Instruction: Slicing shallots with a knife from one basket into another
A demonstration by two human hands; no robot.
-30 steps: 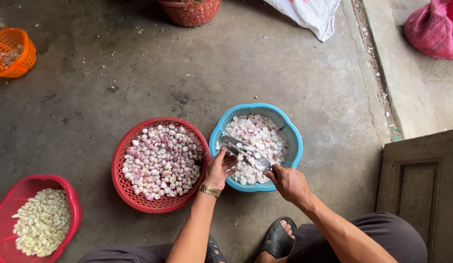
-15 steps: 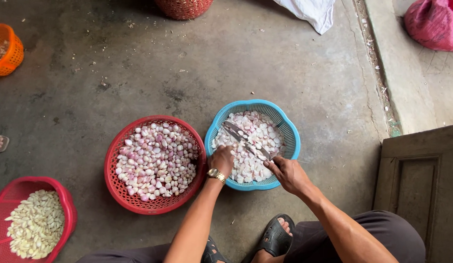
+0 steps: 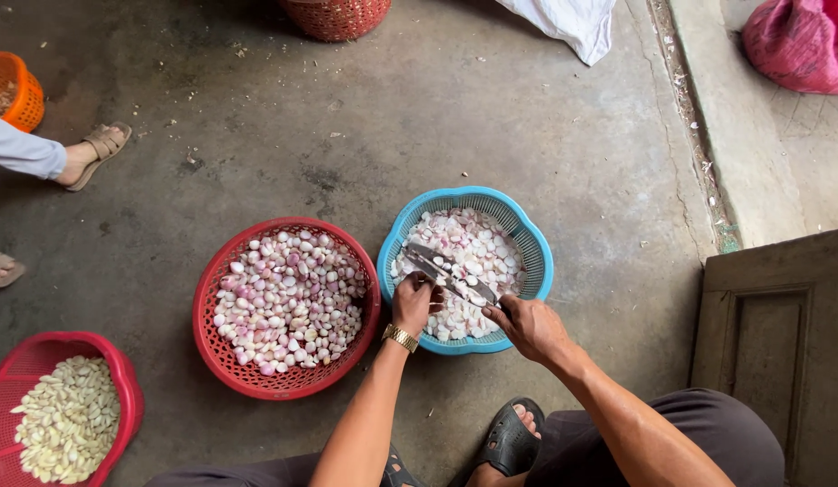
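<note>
- Red basket (image 3: 22,365), far left on the concrete floor (image 3: 491,117): holds pale peeled cloves.
- Round red basket (image 3: 222,356), centre-left: filled with pink-white shallots (image 3: 288,302).
- Left hand (image 3: 413,305), gold watch at the wrist: fingers curled closed over something small at the blue basket's near-left rim; the item itself cannot be made out.
- Blue basket (image 3: 538,243), just beside the round red one: contains cut shallot pieces.
- Knife (image 3: 448,274): blade lying across the blue basket.
- Right hand (image 3: 531,328): closed around the knife's handle.
</note>
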